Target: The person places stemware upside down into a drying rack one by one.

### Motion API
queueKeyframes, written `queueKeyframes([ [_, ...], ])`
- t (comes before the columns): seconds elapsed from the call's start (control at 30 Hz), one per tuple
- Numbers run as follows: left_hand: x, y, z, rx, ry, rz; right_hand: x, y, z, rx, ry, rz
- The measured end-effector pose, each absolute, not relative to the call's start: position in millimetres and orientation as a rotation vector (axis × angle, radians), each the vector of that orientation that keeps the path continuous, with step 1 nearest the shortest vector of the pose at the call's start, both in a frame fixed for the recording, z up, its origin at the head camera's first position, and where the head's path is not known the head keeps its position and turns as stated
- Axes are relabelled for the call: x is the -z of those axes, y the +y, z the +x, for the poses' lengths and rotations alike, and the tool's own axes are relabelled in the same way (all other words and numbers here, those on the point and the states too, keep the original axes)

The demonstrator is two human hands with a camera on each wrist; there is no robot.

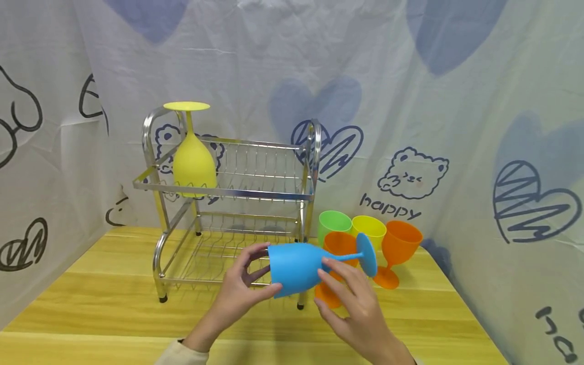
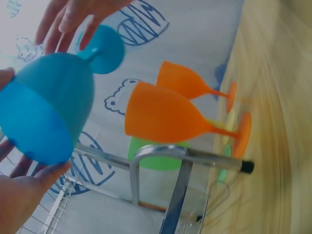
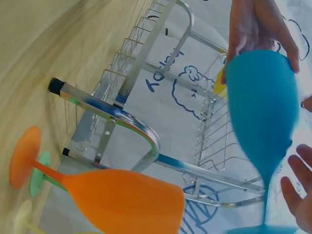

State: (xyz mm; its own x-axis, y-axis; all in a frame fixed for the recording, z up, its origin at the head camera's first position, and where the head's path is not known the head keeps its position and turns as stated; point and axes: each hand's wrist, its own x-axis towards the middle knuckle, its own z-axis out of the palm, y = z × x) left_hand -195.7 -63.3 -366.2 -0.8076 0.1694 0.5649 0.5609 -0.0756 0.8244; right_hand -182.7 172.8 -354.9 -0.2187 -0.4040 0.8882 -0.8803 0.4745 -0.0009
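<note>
A blue plastic goblet [image 1: 296, 266] lies sideways in the air in front of the rack, its mouth toward the left and its foot toward the right. My left hand [image 1: 244, 284] grips it by the rim, thumb on the near side and fingers on the far side. My right hand [image 1: 353, 304] is beside the lower bowl and stem with fingers spread. In the right wrist view, a small gap shows between those fingertips [image 3: 290, 192] and the goblet [image 3: 263, 107]. A yellow goblet [image 1: 193, 162] stands upside down on the upper tier of the metal dish rack [image 1: 246, 193], at its left end.
Right of the rack, upright goblets stand together on the wooden table [image 1: 228, 329]: a green goblet [image 1: 334, 221], a yellow goblet [image 1: 371, 228], an orange goblet [image 1: 401, 243] and a nearer orange goblet [image 1: 327, 295]. A patterned cloth [image 1: 255, 66] hangs behind and at both sides.
</note>
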Motion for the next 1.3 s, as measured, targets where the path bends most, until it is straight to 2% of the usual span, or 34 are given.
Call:
queueKeyframes([
  [0.13, 361.7, -63.2, -193.0, 2.177, -1.812, -0.703, 360.0, 170.5, -185.9, -0.724, -1.656, 1.006],
  [0.27, 360.1, -59.8, -190.6, 2.313, -1.739, -0.662, 361.6, 170.3, -181.0, -0.880, -1.803, 0.838],
  [0.4, 361.2, -54.9, -187.9, 2.382, -1.709, -0.653, 355.2, 170.1, -174.2, -1.493, -2.116, 0.684],
  [0.5, 362.9, -49.8, -186.9, 2.433, -1.689, -0.665, 349.3, 170.2, -171.7, -2.000, -2.128, 0.545],
  [0.6, 364.7, -44.2, -186.7, 2.467, -1.686, -0.692, 346.2, 169.9, -171.3, -2.214, -2.052, 0.542],
  [1.03, 370.0, -41.0, -184.8, 2.566, -1.739, -0.752, 346.1, 164.7, -169.7, -2.153, -2.013, 0.499],
  [1.3, 356.1, -53.0, -177.9, 2.370, -1.793, -0.826, 342.2, 167.4, -170.5, -2.110, -1.998, 0.478],
])
